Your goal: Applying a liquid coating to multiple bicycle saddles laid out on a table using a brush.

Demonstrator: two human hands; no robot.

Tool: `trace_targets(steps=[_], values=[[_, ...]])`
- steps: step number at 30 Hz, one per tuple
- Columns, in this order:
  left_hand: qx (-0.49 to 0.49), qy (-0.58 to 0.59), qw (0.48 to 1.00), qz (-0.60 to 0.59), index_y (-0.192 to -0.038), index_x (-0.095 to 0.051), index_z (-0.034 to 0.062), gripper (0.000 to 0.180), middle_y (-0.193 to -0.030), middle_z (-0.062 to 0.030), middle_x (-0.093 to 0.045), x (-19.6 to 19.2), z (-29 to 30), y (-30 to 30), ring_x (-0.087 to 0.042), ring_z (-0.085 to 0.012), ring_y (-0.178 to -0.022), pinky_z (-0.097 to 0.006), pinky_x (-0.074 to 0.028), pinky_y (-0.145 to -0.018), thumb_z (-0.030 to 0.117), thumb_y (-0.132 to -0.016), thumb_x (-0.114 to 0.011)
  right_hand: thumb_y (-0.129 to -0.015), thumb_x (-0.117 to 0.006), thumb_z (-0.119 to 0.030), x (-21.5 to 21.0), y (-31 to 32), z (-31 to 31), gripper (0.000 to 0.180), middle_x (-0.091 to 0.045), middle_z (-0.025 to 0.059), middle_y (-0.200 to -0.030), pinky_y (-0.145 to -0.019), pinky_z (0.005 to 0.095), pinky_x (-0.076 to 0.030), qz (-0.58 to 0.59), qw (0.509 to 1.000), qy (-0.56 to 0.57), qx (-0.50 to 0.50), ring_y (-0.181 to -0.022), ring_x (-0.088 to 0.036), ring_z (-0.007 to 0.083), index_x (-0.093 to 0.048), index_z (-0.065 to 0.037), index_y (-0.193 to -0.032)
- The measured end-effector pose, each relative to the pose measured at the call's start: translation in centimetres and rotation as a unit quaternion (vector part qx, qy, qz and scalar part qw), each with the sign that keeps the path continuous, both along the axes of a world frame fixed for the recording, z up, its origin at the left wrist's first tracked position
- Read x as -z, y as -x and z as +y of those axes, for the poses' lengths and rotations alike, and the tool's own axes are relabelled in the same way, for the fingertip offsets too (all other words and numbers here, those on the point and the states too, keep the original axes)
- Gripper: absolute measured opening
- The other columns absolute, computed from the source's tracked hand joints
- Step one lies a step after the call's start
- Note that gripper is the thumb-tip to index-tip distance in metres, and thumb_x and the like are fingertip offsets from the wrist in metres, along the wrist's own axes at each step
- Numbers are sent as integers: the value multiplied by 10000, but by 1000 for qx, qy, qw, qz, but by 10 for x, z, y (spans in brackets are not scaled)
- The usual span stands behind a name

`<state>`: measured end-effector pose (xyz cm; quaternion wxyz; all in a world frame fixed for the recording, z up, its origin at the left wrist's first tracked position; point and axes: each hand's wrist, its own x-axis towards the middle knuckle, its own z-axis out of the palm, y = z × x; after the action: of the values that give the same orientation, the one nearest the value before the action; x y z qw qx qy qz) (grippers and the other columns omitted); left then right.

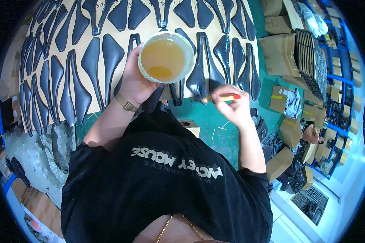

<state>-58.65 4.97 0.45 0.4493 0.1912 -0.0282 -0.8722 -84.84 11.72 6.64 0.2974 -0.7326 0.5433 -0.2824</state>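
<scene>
**Glue bowl and brush over black cut pieces**

Left hand (134, 81) gripped a white bowl of amber glue (165, 58); right hand (231, 106) pinched a red-tipped brush (223, 97) on a glossy black piece (202, 69). Black pieces covered the tan board (150, 26). Brown cartons (278, 54) sat right on green floor (215, 125).

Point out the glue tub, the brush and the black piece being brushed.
glue tub (166, 58): head view, on the amber liquid inside.
brush (225, 97): head view, on the wooden handle.
black piece (202, 69): head view, on its glossy middle.
</scene>
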Motion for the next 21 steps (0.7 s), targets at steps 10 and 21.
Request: trace_targets(steps=[10, 21], values=[[26, 6, 999, 20, -1373, -365, 143, 575, -1366, -135, -423, 9, -2, -4, -461, -358, -1218, -599, -446, -903, 511, -955, -223, -730, -687, -76, 3, 36, 43, 83, -654, 67, -767, -672, 260, -489, -59, 991, -46, 111, -709, -626, 155, -646, -19, -774], [16, 13, 998, 67, -1362, -380, 145, 555, -1363, -134, -428, 9, -2, -3, -469, -348, -1214, -602, -447, -901, 494, -957, -230, -817, -687, -143, 2, 32, -30, 141, -667, 57, -805, -668, 248, -491, -86, 977, 51, 190, -727, -617, 113, -665, -19, -880]])
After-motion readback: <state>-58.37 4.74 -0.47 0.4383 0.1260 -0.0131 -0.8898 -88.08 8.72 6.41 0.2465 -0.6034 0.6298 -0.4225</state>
